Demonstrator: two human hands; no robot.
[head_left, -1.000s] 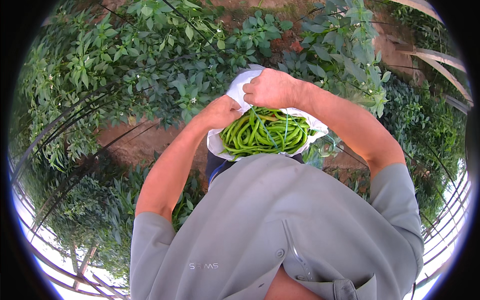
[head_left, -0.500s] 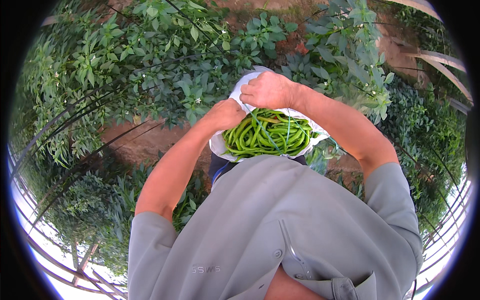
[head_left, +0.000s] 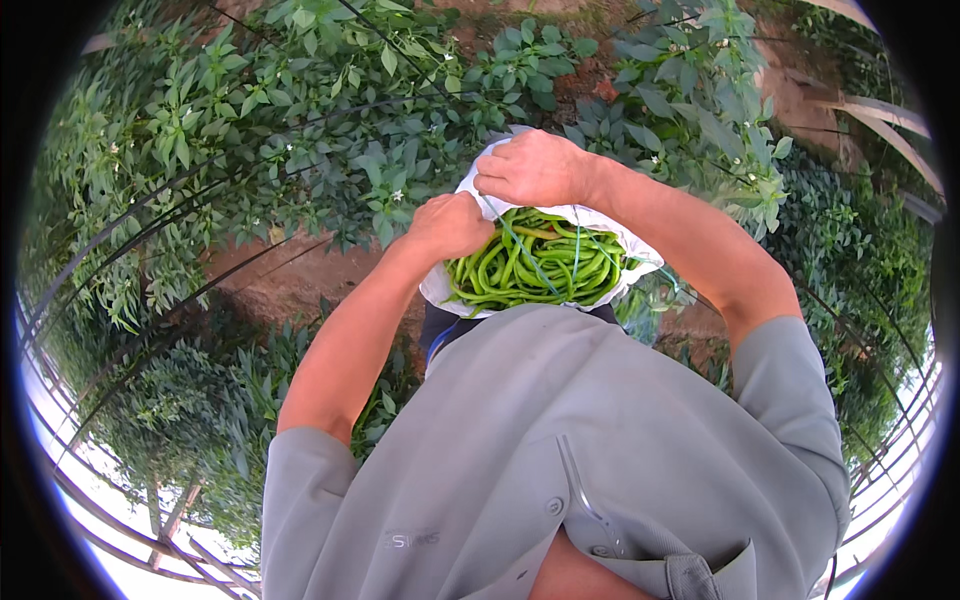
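Observation:
A white sack (head_left: pixel 641 250) full of long green chili peppers (head_left: pixel 545 262) stands upright in front of my body, its mouth spread wide. Thin blue-green string (head_left: pixel 577 248) crosses over the peppers. At the far left of the rim, my left hand (head_left: pixel 452 227) is closed on the sack's edge. Slightly farther off and to the right, my right hand (head_left: pixel 533 168) is closed too, at the far rim with the string running down from it. Whatever lies inside the curled fingers is hidden.
Leafy pepper plants (head_left: pixel 300 150) with small white flowers grow ahead and on both sides. Bare reddish soil (head_left: pixel 290 280) shows between the rows. Dark thin lines (head_left: pixel 160 220) cross at the left, and pale curved poles (head_left: pixel 885 118) stand at the far right.
Both hands have shifted very slightly, the right a little to the left and farther away. Their closed hold at the sack's rim is the same.

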